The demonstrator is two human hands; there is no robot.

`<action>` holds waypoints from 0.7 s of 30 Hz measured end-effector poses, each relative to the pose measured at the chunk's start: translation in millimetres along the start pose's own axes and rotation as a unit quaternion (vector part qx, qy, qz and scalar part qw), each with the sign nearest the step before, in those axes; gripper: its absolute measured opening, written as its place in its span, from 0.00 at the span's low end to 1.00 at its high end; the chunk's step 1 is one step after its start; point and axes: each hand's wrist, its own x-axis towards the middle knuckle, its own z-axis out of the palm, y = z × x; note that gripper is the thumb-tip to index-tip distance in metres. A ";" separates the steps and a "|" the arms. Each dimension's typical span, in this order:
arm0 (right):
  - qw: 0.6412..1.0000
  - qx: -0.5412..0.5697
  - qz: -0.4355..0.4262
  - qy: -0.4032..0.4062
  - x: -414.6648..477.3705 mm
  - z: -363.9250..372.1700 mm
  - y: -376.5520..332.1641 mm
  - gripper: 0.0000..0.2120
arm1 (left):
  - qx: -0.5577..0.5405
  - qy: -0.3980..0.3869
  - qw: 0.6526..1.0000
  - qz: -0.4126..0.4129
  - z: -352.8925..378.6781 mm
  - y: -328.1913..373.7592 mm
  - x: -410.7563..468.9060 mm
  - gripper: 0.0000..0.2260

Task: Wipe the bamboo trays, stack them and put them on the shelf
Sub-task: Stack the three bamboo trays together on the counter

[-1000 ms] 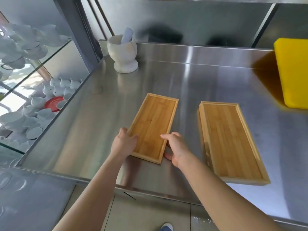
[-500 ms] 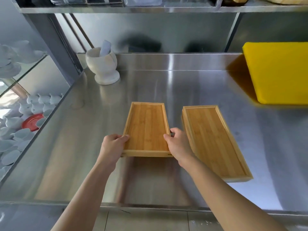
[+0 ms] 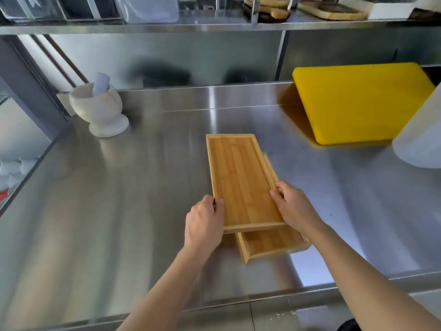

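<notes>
Under upper tray [image 3: 241,180], lower tray [image 3: 269,243] mostly hidden.

**Steel all around**

I see a brushed stainless table [image 3: 143,187] backed by a steel wall panel [image 3: 167,58], both catching soft daylight glare. An upper steel shelf [image 3: 143,28] runs overhead. Pale floor tiles [image 3: 238,316] show below the table's front edge.

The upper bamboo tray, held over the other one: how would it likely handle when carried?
The upper tray looks rigid and probably light: the left hand and right hand hold only its near end. Flat, so unlikely to roll.
</notes>
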 end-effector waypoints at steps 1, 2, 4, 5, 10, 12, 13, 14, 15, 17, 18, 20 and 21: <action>1.000 -0.012 0.006 -0.006 1.2 -3.1 7.6 0.17 | 0.004 -0.005 1.000 0.004 7.4 2.4 -2.2 0.15; 1.000 -0.021 0.009 -0.012 2.3 -5.7 15.3 0.17 | 0.005 -0.011 1.000 0.004 14.7 4.6 -4.0 0.15; 0.999 -0.031 0.014 -0.019 3.3 -9.2 28.8 0.16 | 0.005 -0.017 1.000 -0.001 27.9 8.9 -7.8 0.15; 0.999 -0.035 0.015 -0.020 3.0 -10.3 34.2 0.15 | 0.007 -0.016 1.000 -0.006 33.8 10.5 -10.2 0.14; 0.999 -0.037 0.001 -0.021 3.5 -9.2 52.1 0.17 | 0.013 -0.001 0.999 -0.048 53.1 12.8 -22.7 0.16; 0.999 -0.028 -0.013 -0.023 5.7 -6.5 57.3 0.18 | 0.009 0.002 0.998 -0.062 57.1 12.2 -26.1 0.17; 0.999 -0.025 -0.023 -0.024 6.8 -4.9 59.4 0.18 | 0.008 0.003 0.998 -0.068 58.5 12.0 -27.8 0.17; 0.999 -0.023 -0.032 -0.025 7.7 -3.2 61.8 0.18 | 0.009 0.004 0.997 -0.073 60.0 11.6 -29.4 0.17; 0.999 -0.020 -0.035 -0.026 8.2 -1.5 64.2 0.18 | 0.011 0.004 0.997 -0.076 61.3 11.1 -31.2 0.17; 0.999 -0.011 -0.033 -0.026 9.1 2.0 70.4 0.18 | 0.025 0.003 0.997 -0.067 63.5 9.5 -35.1 0.16; 0.999 -0.003 -0.029 -0.022 9.6 3.5 73.9 0.18 | 0.040 0.004 0.998 -0.058 64.3 8.6 -37.2 0.15; 1.000 0.012 -0.025 -0.006 9.6 5.7 80.8 0.20 | 0.069 0.017 0.997 -0.036 63.2 6.6 -42.2 0.11; 0.999 0.016 -0.032 0.004 8.2 5.7 83.4 0.21 | 0.070 0.025 0.997 -0.022 61.2 5.4 -45.2 0.12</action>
